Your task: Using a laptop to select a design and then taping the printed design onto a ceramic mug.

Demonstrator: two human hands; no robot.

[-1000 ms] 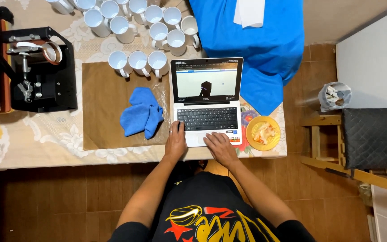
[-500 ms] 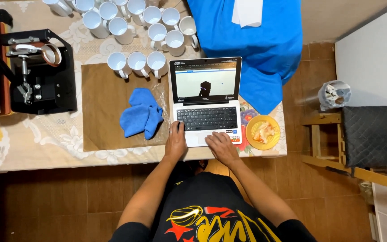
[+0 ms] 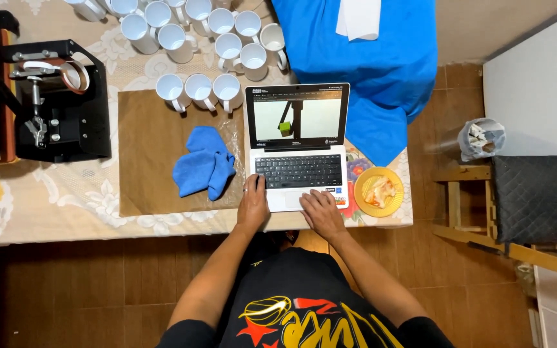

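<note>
Black metal first: the mug press sits at the table's left end, on the lace cloth. Beside it lies a brown mat with a crumpled blue cloth on it, and white mugs stand along the mat's far edge, with more toward the far edge of the table. Next comes the laptop, at the near edge, lid up, its long side running along that edge. My left hand rests flat at the keyboard's near left corner, fingers loosely spread and holding nothing. My right hand lies on the palm rest by the touchpad, fingers relaxed and also empty. The keys lie just ahead of both hands, about equally near. Right of the laptop sits a small yellow plate near the table's right corner, and a blue fabric covers the far right.
</note>
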